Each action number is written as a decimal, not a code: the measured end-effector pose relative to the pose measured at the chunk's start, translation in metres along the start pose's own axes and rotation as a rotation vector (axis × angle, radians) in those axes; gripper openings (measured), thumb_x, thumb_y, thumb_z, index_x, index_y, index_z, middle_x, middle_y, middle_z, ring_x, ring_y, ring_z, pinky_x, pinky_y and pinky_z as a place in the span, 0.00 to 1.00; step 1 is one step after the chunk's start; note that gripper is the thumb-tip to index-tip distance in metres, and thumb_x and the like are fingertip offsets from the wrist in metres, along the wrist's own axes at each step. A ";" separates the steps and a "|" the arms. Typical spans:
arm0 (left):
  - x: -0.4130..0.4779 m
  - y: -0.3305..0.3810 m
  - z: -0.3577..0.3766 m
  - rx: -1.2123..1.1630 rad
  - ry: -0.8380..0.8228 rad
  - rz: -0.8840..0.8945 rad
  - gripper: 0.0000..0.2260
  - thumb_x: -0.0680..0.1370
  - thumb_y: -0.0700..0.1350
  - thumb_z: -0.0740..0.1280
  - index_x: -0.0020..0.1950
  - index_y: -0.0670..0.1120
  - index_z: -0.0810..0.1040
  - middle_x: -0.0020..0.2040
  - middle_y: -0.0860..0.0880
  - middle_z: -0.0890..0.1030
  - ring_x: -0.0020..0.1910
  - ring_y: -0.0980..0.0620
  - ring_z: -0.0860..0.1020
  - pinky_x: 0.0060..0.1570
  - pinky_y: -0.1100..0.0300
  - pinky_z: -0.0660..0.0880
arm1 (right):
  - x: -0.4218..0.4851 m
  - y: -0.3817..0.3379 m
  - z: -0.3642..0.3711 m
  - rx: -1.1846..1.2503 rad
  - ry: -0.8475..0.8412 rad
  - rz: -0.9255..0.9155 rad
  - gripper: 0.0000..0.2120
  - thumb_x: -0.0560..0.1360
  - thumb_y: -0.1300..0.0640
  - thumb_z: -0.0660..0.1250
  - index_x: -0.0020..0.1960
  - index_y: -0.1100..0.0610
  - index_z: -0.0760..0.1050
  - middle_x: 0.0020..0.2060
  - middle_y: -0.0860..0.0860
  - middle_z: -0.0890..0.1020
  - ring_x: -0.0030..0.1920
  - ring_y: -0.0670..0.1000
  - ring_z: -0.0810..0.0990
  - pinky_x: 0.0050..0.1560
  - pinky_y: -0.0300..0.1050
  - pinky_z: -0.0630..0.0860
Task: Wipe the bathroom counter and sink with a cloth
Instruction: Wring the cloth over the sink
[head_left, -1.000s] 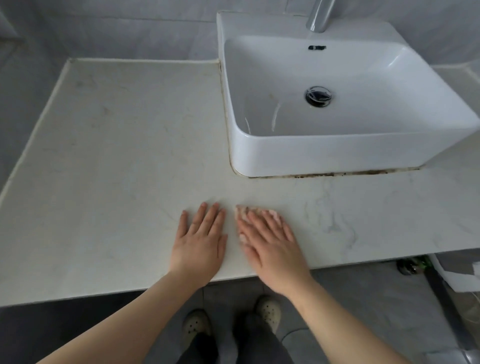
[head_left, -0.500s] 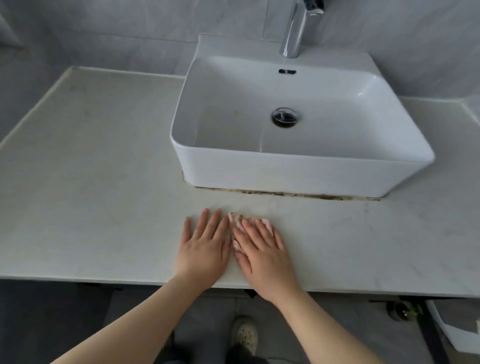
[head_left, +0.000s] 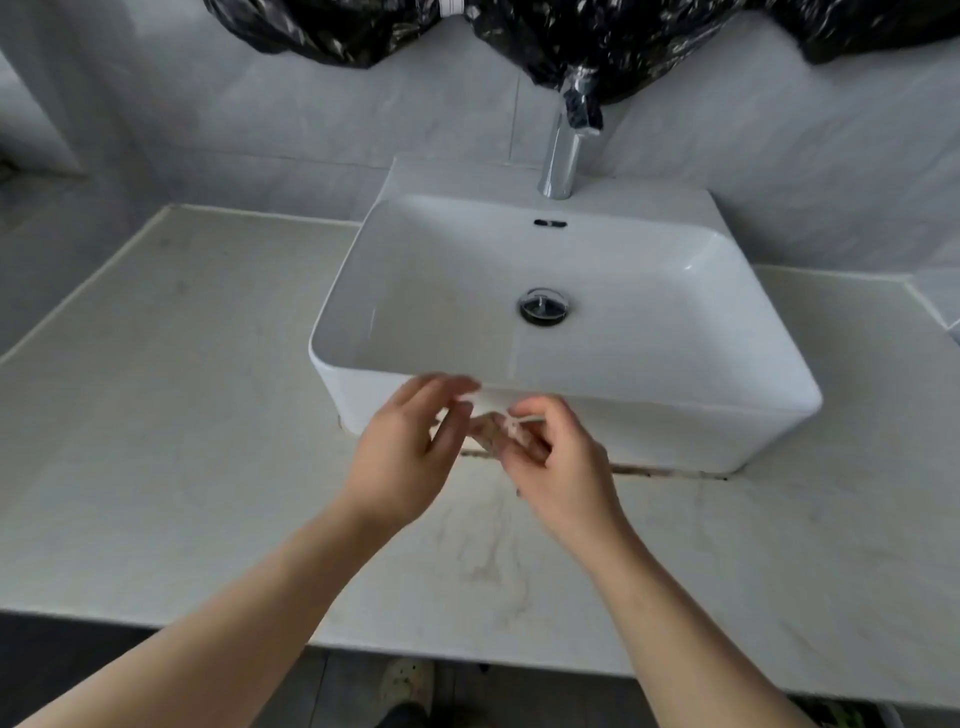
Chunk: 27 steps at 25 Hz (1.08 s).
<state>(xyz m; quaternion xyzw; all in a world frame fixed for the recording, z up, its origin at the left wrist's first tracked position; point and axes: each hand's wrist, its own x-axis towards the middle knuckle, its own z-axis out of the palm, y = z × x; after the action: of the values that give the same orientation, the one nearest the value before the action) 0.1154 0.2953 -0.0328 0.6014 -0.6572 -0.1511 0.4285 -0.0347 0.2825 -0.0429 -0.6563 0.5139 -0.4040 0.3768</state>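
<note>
while both hands hover over the front of the counter (head_left: 208, 467), the right hand (head_left: 561, 467) pinches a small crumpled cloth (head_left: 491, 431) in curled fingers. the cloth lies at ten o'clock from that hand, bunched, with no clear long axis. the left hand (head_left: 400, 457), fingers loosely spread, meets it from nine o'clock; blur hides any grip. the sink (head_left: 623, 426) waits at twelve o'clock, probably next.

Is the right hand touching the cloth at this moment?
Touching. The head view shows the right hand with its fingers curled round the pinkish cloth.
</note>
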 end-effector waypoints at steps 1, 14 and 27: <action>0.020 0.012 -0.003 -0.045 -0.016 -0.044 0.14 0.79 0.51 0.58 0.56 0.47 0.79 0.49 0.56 0.76 0.44 0.63 0.72 0.46 0.76 0.67 | 0.018 -0.016 -0.006 0.064 -0.026 0.013 0.09 0.71 0.50 0.71 0.42 0.46 0.71 0.33 0.48 0.81 0.32 0.45 0.78 0.32 0.41 0.75; 0.174 0.018 0.029 -0.769 -0.138 -0.864 0.05 0.79 0.44 0.55 0.47 0.45 0.68 0.32 0.48 0.73 0.30 0.52 0.72 0.31 0.62 0.73 | 0.165 -0.036 0.025 0.209 0.083 0.266 0.14 0.78 0.41 0.53 0.47 0.47 0.73 0.38 0.49 0.81 0.37 0.52 0.80 0.36 0.43 0.74; 0.185 -0.014 0.047 -0.799 -0.186 -1.117 0.14 0.77 0.42 0.58 0.31 0.46 0.67 0.21 0.50 0.67 0.24 0.51 0.65 0.24 0.68 0.61 | 0.183 -0.028 0.041 -0.169 0.047 0.320 0.18 0.80 0.55 0.51 0.34 0.57 0.71 0.40 0.57 0.78 0.45 0.57 0.75 0.48 0.49 0.73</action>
<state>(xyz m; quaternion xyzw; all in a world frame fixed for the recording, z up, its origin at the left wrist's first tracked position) 0.1058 0.1074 0.0003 0.6301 -0.1771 -0.6304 0.4173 0.0400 0.1120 -0.0069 -0.5859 0.6526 -0.3095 0.3676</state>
